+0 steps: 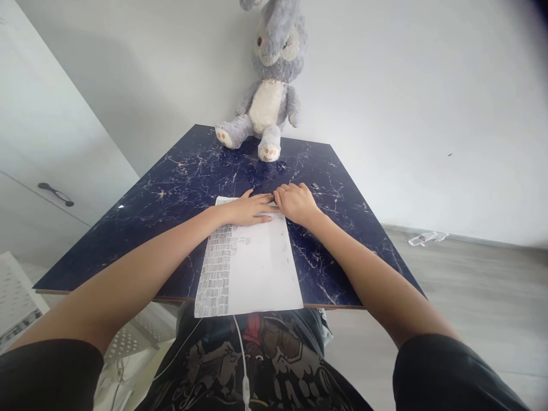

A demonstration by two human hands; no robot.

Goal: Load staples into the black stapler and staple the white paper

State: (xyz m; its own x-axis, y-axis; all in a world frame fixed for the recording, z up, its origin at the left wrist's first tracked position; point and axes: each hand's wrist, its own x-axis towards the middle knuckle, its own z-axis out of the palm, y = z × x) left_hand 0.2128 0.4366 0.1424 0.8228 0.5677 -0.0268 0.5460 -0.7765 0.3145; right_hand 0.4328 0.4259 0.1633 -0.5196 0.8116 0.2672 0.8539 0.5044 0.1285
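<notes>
A white sheet of paper (pixel 261 268), with dense grey printing down its left side, lies on the dark blue marbled table (pixel 162 188). Its near end hangs slightly past the table's front edge. My left hand (pixel 250 209) rests flat across the far part of the sheet, fingers spread and pointing right. At the sheet's far right corner, my right hand (pixel 297 204) is closed, its fingers curled over the paper's edge and touching the left fingertips. The corner itself is hidden under the fingers.
A grey plush rabbit (pixel 268 108) sits at the table's back against the wall. A small dark object (pixel 315 186) lies right of my hands. White perforated chairs (pixel 137 331) stand at left below the table. A clear plastic bottle (pixel 423 238) lies on the floor. A white cable (pixel 243 359) hangs over my shirt.
</notes>
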